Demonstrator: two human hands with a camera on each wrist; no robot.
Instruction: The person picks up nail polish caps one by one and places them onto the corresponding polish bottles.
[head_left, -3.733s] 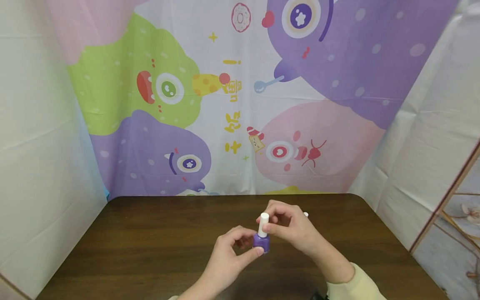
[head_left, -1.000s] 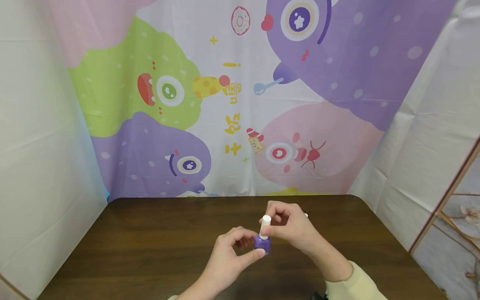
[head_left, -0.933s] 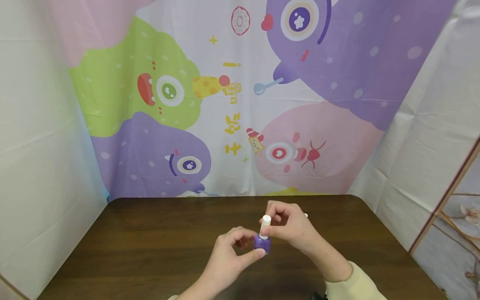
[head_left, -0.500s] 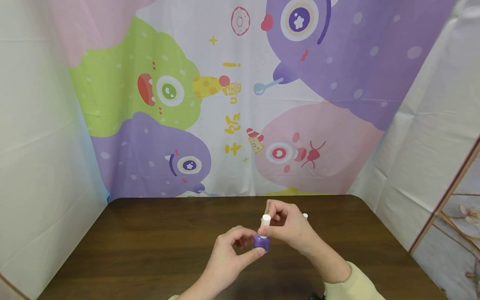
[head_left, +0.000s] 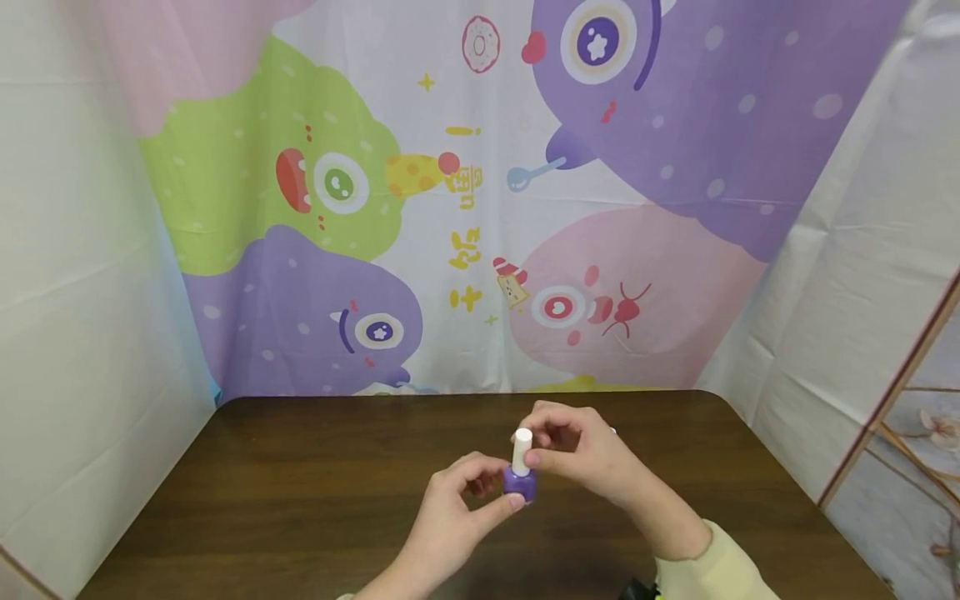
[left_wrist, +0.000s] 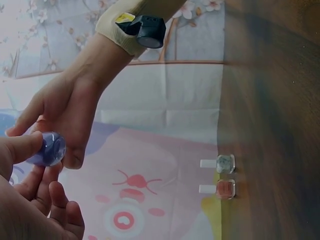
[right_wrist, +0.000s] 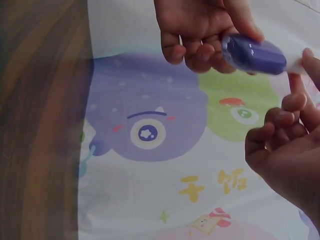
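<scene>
A nail polish bottle (head_left: 519, 485) of purple glass with a tall white cap (head_left: 522, 452) is held upright above the table between both hands. My left hand (head_left: 455, 518) pinches the purple body with thumb and fingers. On the other side my right hand (head_left: 588, 450) pinches the white cap between thumb and forefinger, its other fingers curled. The cap sits against the bottle's neck. The right wrist view shows the purple body (right_wrist: 255, 54) between the two hands, with the cap partly covered by the right fingers.
Two more polish bottles stand on the table in the left wrist view, one greyish (left_wrist: 225, 163) and one orange-red (left_wrist: 225, 189), both white-capped. The dark wooden table (head_left: 300, 483) meets a cartoon-print curtain (head_left: 465, 350) at its back edge. White cloth (head_left: 82, 292) hangs at the sides.
The right hand's fingers have shifted on the white cap, exposing more of it than half a second ago. The bottle has moved slightly to the left. The left hand keeps its grip.
</scene>
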